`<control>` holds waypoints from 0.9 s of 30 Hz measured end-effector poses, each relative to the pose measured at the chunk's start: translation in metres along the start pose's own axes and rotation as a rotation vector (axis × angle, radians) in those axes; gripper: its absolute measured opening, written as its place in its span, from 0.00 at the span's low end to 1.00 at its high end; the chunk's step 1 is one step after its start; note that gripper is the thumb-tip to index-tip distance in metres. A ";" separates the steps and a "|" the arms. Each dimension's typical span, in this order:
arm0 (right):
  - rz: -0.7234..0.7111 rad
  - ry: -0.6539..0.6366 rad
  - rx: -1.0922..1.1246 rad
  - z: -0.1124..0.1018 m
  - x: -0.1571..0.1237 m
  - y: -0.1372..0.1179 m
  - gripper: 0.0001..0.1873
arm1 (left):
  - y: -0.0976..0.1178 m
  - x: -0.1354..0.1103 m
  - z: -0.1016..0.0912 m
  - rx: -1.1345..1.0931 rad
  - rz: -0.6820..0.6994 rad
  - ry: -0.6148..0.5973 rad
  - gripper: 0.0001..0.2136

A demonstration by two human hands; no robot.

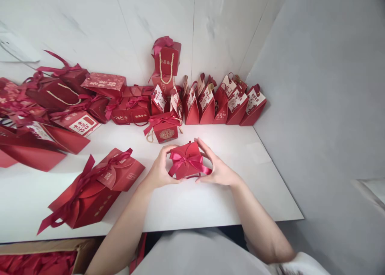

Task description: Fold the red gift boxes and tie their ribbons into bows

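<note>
Between my two hands is a small red gift box (pixel 185 171) with a pink satin ribbon bow (pixel 187 159) across its top. My left hand (pixel 161 169) curves around its left side, thumb near the front edge. Around the right side curls my right hand (pixel 217 166), with fingers at the back corner and thumb near the front. Just behind it stands another red box (pixel 166 134) with a gold round emblem and a ribbon. To the left of my left forearm lie larger red ribbon-tied gift boxes (pixel 102 203), set at a slant.
A row of red boxes with white printed tops (pixel 207 106) lines the wall at the back right. Two boxes are stacked behind (pixel 166 62). Many red boxes pile up at left (pixel 57 94). A cardboard carton (pixel 82 255) of red items sits below the white table's (pixel 192 211) front edge.
</note>
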State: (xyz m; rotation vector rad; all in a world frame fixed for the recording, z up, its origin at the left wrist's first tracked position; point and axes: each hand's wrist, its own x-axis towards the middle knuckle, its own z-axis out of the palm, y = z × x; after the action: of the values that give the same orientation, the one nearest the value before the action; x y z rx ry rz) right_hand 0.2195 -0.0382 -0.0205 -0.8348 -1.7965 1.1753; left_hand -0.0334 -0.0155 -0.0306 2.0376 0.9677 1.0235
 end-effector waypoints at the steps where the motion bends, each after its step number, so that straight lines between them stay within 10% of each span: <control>1: -0.006 0.020 -0.031 -0.001 0.000 0.000 0.59 | 0.000 -0.001 0.000 -0.008 0.001 -0.007 0.48; 10: 0.054 -0.032 -0.034 -0.012 -0.004 0.008 0.59 | 0.007 0.001 -0.008 -0.166 -0.159 -0.267 0.50; 18: 0.102 -0.030 0.013 -0.017 -0.003 0.015 0.52 | -0.010 0.008 0.004 -0.159 -0.132 -0.169 0.46; 27: 0.165 0.699 0.032 -0.002 0.005 0.034 0.32 | -0.027 0.008 0.012 -0.161 -0.129 0.275 0.36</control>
State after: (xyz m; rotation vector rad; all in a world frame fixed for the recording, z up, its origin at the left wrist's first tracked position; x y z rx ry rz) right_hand 0.2222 -0.0213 -0.0508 -1.2106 -1.1484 0.8543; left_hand -0.0282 0.0024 -0.0551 1.7108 1.1018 1.2898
